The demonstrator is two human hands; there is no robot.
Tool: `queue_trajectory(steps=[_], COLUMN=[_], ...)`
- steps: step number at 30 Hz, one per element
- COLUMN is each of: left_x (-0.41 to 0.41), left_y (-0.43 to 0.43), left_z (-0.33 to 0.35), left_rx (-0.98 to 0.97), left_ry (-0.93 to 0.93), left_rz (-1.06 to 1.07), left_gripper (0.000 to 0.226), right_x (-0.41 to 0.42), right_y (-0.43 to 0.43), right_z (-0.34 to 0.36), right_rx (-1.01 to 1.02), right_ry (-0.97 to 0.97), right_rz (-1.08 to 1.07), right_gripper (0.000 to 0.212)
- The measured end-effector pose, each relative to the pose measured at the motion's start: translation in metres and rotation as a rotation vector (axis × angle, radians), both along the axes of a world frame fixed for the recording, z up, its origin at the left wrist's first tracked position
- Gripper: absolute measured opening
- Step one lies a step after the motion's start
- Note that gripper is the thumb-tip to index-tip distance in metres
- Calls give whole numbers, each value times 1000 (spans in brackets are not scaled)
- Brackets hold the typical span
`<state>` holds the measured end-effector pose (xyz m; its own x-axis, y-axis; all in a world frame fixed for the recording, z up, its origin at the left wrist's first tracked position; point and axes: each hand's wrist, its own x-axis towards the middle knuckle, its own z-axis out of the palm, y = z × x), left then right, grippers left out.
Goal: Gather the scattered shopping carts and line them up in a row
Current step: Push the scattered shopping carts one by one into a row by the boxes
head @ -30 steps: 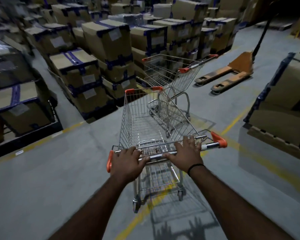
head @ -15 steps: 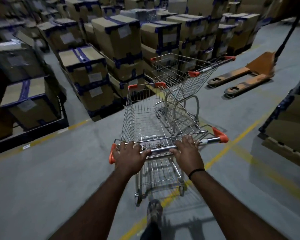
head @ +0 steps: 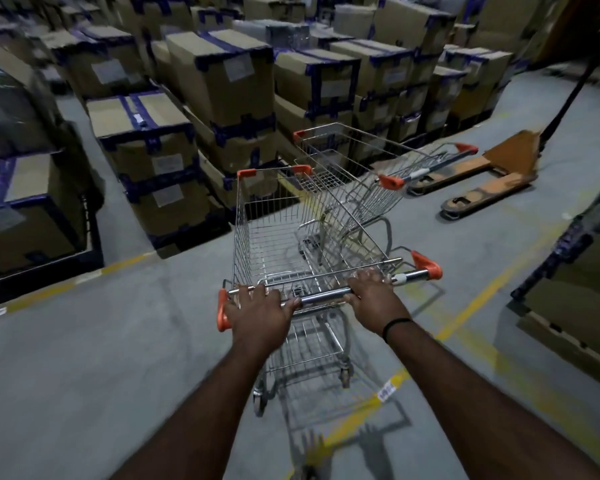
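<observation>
Fingers (head: 255, 292) of the left hand (head: 257, 315) and right hand (head: 374, 301) curl round the handle (head: 323, 298) of a cart (head: 267, 233) on the floor (head: 118, 358), its nose close by a second cart (head: 357, 171) skewed ahead: a gathering push, which next seems to need steering to square both.

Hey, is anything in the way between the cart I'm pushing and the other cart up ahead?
Nothing visible lies between them. The front of the pushed cart is at the parked cart, which stands angled, handle to the right. The stacked boxes sit left and the pallet jack right, both aside.
</observation>
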<state>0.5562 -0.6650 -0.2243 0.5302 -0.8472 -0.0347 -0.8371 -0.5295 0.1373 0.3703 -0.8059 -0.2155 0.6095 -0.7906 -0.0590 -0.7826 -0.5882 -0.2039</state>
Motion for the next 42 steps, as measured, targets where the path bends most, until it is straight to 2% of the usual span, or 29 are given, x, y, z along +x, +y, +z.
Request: queue_trajectory(steps=[4,7,11,16,20,24,27,31,36,42], left_x=[18,30,54,69,86,101,97,68,-3,-129], left_y=[-48,-82,-119,-150,-162,-168,-174,-201,-246,-293], left_z=[3,7,10,15,23,24,28,37,41,49], left_rx=[8,23,51,100,67,-164,-299,-294,-148,-22], left_ry=[-3,14,84,180,167,179,117,97,60,54], left_rz=[46,55,60,84,24,46,-40,-210,-433,-721], left_gripper=[63,60,64,52,36,22,20,25,34,48], right_x=[26,43,58,74,94,104,100,80,16,-120], right_y=[-30,-54,-89,-122,-139,-150,-152,-153,-160,-156], right_z=[4,7,19,28,38,45,52,58,74,90], right_rx=[-5,8,128,171,185,180,154,156,150,122], right_ry=[192,235,254,265,270,192,106,32,-39,-101], right_rz=[-62,-74,-21,11,11,21,12,-29,-177,-423], right_gripper=[68,77,85,82,82,65,48,35,42,51])
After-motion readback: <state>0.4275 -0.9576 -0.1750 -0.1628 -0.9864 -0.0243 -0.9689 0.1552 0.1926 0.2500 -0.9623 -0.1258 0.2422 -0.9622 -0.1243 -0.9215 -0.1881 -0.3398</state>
